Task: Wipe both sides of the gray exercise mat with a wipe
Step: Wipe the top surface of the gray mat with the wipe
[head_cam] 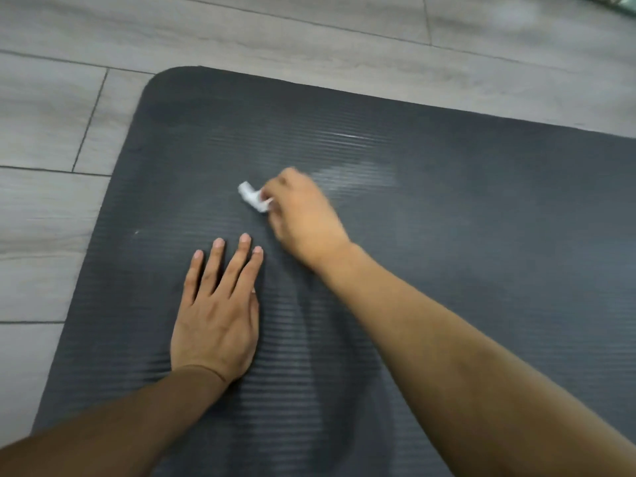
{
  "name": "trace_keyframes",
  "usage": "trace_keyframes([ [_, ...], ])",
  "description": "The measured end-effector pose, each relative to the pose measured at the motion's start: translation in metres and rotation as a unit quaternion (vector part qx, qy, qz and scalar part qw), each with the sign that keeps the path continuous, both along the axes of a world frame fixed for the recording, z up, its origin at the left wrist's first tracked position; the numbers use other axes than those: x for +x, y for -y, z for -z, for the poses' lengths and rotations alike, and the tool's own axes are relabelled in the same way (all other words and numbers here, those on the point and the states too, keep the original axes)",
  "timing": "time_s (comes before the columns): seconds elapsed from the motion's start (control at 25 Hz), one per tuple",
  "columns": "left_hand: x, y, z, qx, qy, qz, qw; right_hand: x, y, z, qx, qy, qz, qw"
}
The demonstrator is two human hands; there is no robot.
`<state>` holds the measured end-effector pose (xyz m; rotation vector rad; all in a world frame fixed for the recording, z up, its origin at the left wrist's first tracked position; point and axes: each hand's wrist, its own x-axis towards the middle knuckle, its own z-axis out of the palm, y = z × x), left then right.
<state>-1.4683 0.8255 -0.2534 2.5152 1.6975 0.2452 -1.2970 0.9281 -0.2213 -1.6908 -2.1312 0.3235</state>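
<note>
Left hand (216,325) lay flat, fingers straight, pinning mat (481,253); right hand (303,215) clutched bunched wipe (253,197), rubbing farther patch.

place: looked indoor, home-like (or a gym)
floor (51,208): was gray wood-look plank
mat (481,235): lay flat on it

No readable text, labels or numbers anywhere.
</note>
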Motion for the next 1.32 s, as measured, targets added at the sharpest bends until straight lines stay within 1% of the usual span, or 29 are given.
trace_keyframes([
  [0.04, 0.0, 0.001, 0.0, 0.003, 0.001, 0.001, 1.0, 0.001, 0.005, -0.001, -0.006, 0.028, -0.066, 0.997],
  [0.08, 0.001, 0.0, -0.001, 0.006, 0.005, 0.003, 1.0, 0.019, 0.002, -0.002, 0.016, 0.054, -0.076, 0.996],
  [0.12, 0.002, -0.001, -0.002, 0.01, 0.01, 0.005, 1.0, 0.052, -0.004, -0.005, 0.035, 0.072, -0.017, 0.997],
  [0.16, 0.0, -0.002, -0.001, 0.013, 0.014, 0.005, 1.0, 0.089, -0.004, -0.003, 0.037, 0.082, 0.083, 0.992],
  [0.2, 0.001, -0.002, 0.0, 0.013, 0.022, 0.006, 1.0, 0.131, 0.002, -0.005, 0.026, 0.091, 0.2, 0.975],
  [0.24, 0.002, -0.001, 0.0, 0.013, 0.029, 0.003, 1.0, 0.17, 0.009, -0.007, 0.003, 0.084, 0.309, 0.947],
  [0.28, 0.002, -0.001, 0.0, 0.014, 0.032, 0.0, 0.999, 0.197, 0.018, -0.008, -0.016, 0.065, 0.385, 0.92],
  [0.32, 0.003, -0.002, 0.002, 0.02, 0.029, -0.003, 0.999, 0.209, 0.025, -0.011, -0.023, 0.042, 0.425, 0.904],
  [0.36, 0.003, -0.003, 0.003, 0.022, 0.024, -0.003, 0.999, 0.201, 0.03, -0.012, -0.014, 0.029, 0.429, 0.903],
  [0.4, 0.004, -0.003, 0.001, 0.022, 0.026, -0.003, 0.999, 0.183, 0.033, -0.011, 0.017, 0.021, 0.4, 0.916],
  [0.48, 0.005, -0.006, 0.002, 0.021, 0.031, 0.0, 0.999, 0.127, 0.044, -0.009, 0.083, 0.001, 0.271, 0.959],
  [0.52, 0.003, -0.005, 0.003, 0.023, 0.027, 0.001, 0.999, 0.096, 0.055, -0.006, 0.081, -0.001, 0.186, 0.979],
  [0.56, 0.003, -0.004, 0.003, 0.023, 0.029, 0.0, 0.999, 0.074, 0.068, -0.003, 0.044, 0.007, 0.098, 0.994],
  [0.6, 0.004, -0.002, 0.003, 0.025, 0.035, 0.002, 0.999, 0.069, 0.078, -0.002, 0.022, 0.024, 0.029, 0.999],
  [0.64, 0.004, -0.001, 0.004, 0.029, 0.033, 0.003, 0.999, 0.083, 0.081, -0.004, 0.016, 0.04, -0.004, 0.999],
  [0.68, 0.003, -0.002, 0.003, 0.033, 0.027, 0.005, 0.999, 0.112, 0.08, -0.002, 0.024, 0.055, 0.024, 0.998],
  [0.72, 0.003, -0.003, 0.001, 0.032, 0.024, 0.005, 0.999, 0.148, 0.082, -0.002, 0.029, 0.071, 0.107, 0.991],
  [0.76, 0.004, -0.005, 0.0, 0.029, 0.024, 0.005, 0.999, 0.186, 0.085, -0.003, 0.029, 0.083, 0.225, 0.97],
  [0.8, 0.005, -0.006, -0.001, 0.031, 0.024, 0.004, 0.999, 0.222, 0.092, -0.007, 0.013, 0.083, 0.344, 0.935],
  [0.84, 0.005, -0.004, 0.001, 0.04, 0.018, 0.003, 0.999, 0.247, 0.101, -0.008, -0.006, 0.068, 0.439, 0.896],
  [0.88, 0.005, -0.002, 0.002, 0.048, 0.011, 0.005, 0.999, 0.259, 0.108, -0.008, -0.018, 0.044, 0.494, 0.868],
  [0.92, 0.005, -0.001, 0.0, 0.051, 0.006, 0.01, 0.999, 0.257, 0.109, -0.007, -0.016, 0.031, 0.511, 0.859],
  [1.0, 0.008, -0.002, -0.004, 0.056, -0.012, 0.023, 0.998, 0.236, 0.108, -0.006, -0.012, 0.02, 0.503, 0.864],
  [1.04, 0.014, -0.002, -0.008, 0.044, -0.022, 0.021, 0.999, 0.221, 0.11, -0.007, -0.007, 0.012, 0.482, 0.876],
  [1.08, 0.024, -0.003, -0.015, 0.028, -0.018, 0.011, 0.999, 0.206, 0.111, -0.007, 0.002, 0.0, 0.439, 0.898],
  [1.12, 0.041, -0.002, -0.022, 0.015, 0.003, 0.005, 1.0, 0.187, 0.114, -0.007, 0.006, -0.01, 0.377, 0.926],
  [1.2, 0.093, 0.005, -0.027, -0.007, 0.048, 0.055, 0.997, 0.153, 0.12, -0.004, 0.012, -0.006, 0.248, 0.969],
  [1.24, 0.122, 0.014, -0.025, -0.021, 0.06, 0.076, 0.995, 0.143, 0.121, -0.003, 0.012, -0.006, 0.187, 0.982],
  [1.32, 0.17, 0.03, -0.02, -0.051, 0.063, 0.064, 0.995, 0.159, 0.112, -0.005, 0.007, 0.027, 0.081, 0.996],
])
